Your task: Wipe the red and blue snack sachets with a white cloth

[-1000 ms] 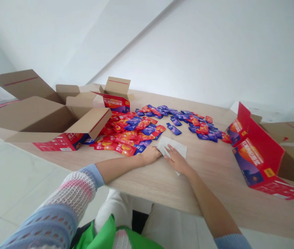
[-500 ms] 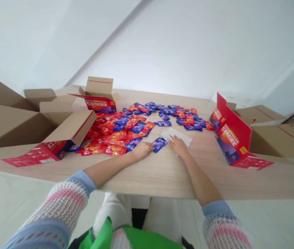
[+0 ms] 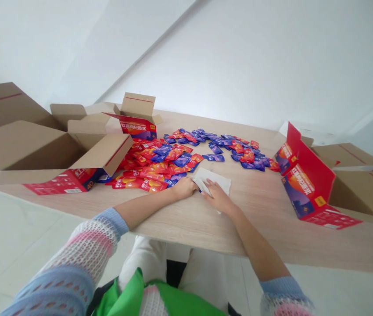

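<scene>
My left hand (image 3: 185, 188) is closed at the near edge of the sachet pile, its fingertips pinching a purple sachet that the tissue now almost wholly covers. My right hand (image 3: 218, 198) holds a white tissue (image 3: 221, 179) against that sachet, fingers lying over the cloth-like sheet. Just left and behind my left hand spreads a heap of red sachets (image 3: 147, 173), with several purple ones (image 3: 181, 159) among them. A single purple sachet (image 3: 213, 157) lies beyond the tissue.
Open cartons stand at the left (image 3: 87, 175), back left (image 3: 138, 127) and right (image 3: 300, 184). A mixed red and purple sachet pile (image 3: 252, 158) lies toward the back right. The wooden table (image 3: 180, 224) ends close to my body; a white wall rises behind.
My right hand has brought the tissue leftward over the purple sachet, which was in plain sight before. My left hand keeps its pinch. The whole view has shifted slightly.
</scene>
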### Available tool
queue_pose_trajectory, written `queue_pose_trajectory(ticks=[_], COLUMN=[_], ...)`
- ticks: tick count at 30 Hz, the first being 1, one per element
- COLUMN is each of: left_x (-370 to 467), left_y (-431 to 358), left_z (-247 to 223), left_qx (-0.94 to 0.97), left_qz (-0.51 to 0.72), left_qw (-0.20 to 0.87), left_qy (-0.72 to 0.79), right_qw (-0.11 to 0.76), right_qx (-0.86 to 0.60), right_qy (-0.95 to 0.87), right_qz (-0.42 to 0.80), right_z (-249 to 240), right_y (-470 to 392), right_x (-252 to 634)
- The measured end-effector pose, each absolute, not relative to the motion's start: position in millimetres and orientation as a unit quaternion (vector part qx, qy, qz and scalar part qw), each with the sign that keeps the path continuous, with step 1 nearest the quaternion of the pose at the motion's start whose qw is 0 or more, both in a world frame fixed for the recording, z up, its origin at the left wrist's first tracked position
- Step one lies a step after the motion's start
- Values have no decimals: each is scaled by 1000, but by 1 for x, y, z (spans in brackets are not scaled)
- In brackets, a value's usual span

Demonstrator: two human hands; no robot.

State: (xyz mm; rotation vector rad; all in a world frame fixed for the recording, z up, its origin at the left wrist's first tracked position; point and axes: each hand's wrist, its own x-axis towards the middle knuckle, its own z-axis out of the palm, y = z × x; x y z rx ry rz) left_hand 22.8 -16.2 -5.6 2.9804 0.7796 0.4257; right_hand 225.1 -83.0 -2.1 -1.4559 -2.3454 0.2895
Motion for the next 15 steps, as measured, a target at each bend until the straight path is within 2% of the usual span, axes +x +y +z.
queue_pose_trajectory(ticks=[4,15], left_x=[22,24], left_y=[-14,-15], left_z=[-4,3], left_qx=[962,959], left_qz=[141,158], left_qw=[15,34], left_qy=[234,233], right_qw=[145,110], right_qx=[-521,-683], right_qy=[-835,-718], right_qz=[102,70], right_z=[-8,-22], right_y=[-72,-42], right_x=[233,285])
